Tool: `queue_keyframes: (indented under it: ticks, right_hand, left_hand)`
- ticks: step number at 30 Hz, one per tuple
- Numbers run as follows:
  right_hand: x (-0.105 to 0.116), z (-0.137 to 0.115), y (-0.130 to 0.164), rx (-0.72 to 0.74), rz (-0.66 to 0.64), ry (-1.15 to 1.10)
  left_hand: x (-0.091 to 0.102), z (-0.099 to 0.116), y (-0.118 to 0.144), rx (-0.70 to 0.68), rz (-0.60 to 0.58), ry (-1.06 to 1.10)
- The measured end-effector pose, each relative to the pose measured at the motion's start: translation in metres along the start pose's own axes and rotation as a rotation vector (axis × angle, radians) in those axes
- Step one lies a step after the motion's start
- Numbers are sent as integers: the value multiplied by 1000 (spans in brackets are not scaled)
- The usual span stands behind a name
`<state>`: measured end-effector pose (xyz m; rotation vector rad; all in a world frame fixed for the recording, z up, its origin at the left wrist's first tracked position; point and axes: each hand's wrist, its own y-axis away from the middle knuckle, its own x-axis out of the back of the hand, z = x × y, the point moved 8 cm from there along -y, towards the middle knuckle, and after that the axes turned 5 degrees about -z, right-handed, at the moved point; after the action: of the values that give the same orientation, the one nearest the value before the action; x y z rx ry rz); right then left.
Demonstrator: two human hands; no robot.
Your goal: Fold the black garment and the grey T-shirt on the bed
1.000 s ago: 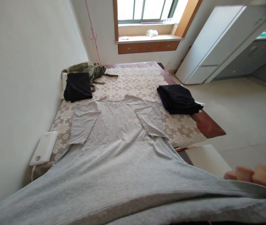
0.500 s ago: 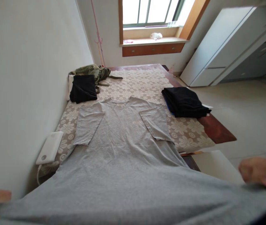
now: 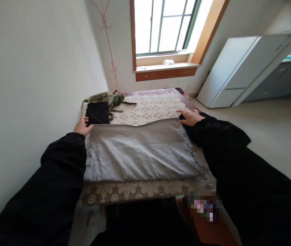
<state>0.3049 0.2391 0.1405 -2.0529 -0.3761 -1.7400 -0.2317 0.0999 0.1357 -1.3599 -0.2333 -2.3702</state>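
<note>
Grey garment (image 3: 140,153): lies as a wide, flat band across the patterned cloth (image 3: 147,109) on the surface (image 3: 185,97), far edge slightly wavy, near edge short of the front rim. Left hand (image 3: 82,126): rests at the far left corner; partly open, thumb extended at the garment's edge, other fingers bent, just beside a folded black cloth (image 3: 97,112). Right hand (image 3: 191,117): rests at the far right corner; partly open, fingers stretched leftward, thumb lower and apart from them, near the garment's edge. Grip at either corner: impossible to tell, contact points being small and partly hidden. Black sleeves (image 3: 64,153): flank the garment on both sides. Beyond the left hand: an olive backpack (image 3: 106,98) beside the wall (image 3: 45,68), straps trailing over the patterned cloth. Beyond the surface: a pink stand (image 3: 108,42), a window (image 3: 160,27) and, well apart to the right, a white refrigerator (image 3: 234,68).
</note>
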Motion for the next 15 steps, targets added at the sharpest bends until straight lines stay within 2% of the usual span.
queue_keyframes:
  ticks: [2,5,7,10,13,15]
  right_hand:
    - [-22,-3,16,-34,-29,-9]
    - [-51,-6,81,-49,-64,-154]
    - [-69,5,138,-183,-80,-233]
    - [-91,21,211,-395,-128,-300]
    - [-109,20,249,-512,-201,-438]
    - [-121,12,259,-581,-271,-659]
  left_hand:
    - [-14,-9,10,-5,-24,-21]
    - [-24,-34,57,-45,-101,-105]
    - [-24,-61,99,-24,-132,-201]
    - [-28,-102,158,56,-204,-220]
    - [-43,-125,197,116,-320,-168]
    - [-49,-131,208,160,-309,-123]
